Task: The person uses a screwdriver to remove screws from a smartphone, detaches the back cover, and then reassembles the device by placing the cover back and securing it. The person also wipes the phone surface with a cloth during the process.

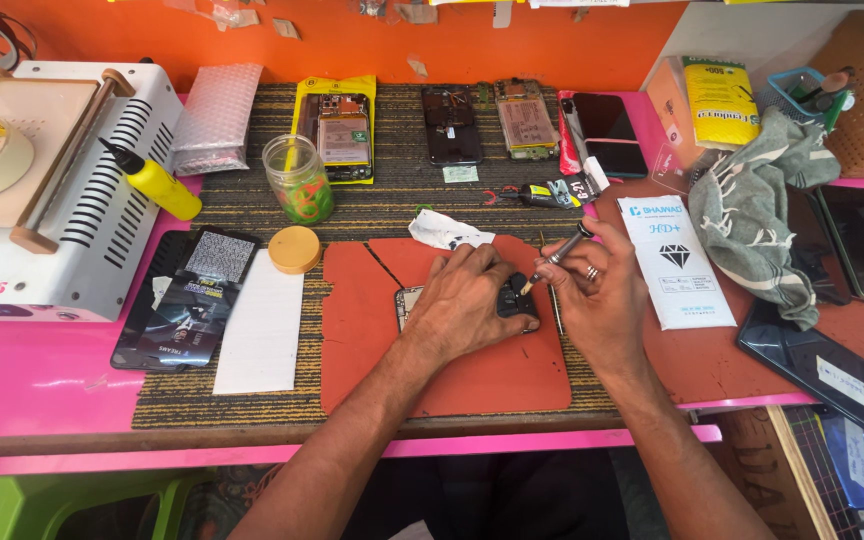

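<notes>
Phone (508, 297), opened and lying flat near the middle of the red-brown work mat (472, 375), sits mostly hidden beneath your left hand (467, 300), whose fingers spread flat over it and press down rather than closing around it. Your right hand (597, 290), a ring on one finger, is pinched shut on a slim screwdriver (555, 258); its tip angles down to the phone's upper right corner, though whether it actually touches a screw there is hard to tell from this view. A crumpled white tissue (444, 231) lies just beyond your left hand at the mat's far edge. Farther back on the striped mat (392, 190), several other disassembled phones (450, 122) rest in a row, with a clear jar (298, 178) holding coloured bits and its tan lid (294, 249) to the left. A yellow squeeze bottle (155, 183) lies beside a white machine (72, 190) on the pink table (32, 380). To your right, a white packet (677, 262) lies flat near your right hand, next to a bunched grey cloth (762, 205).
</notes>
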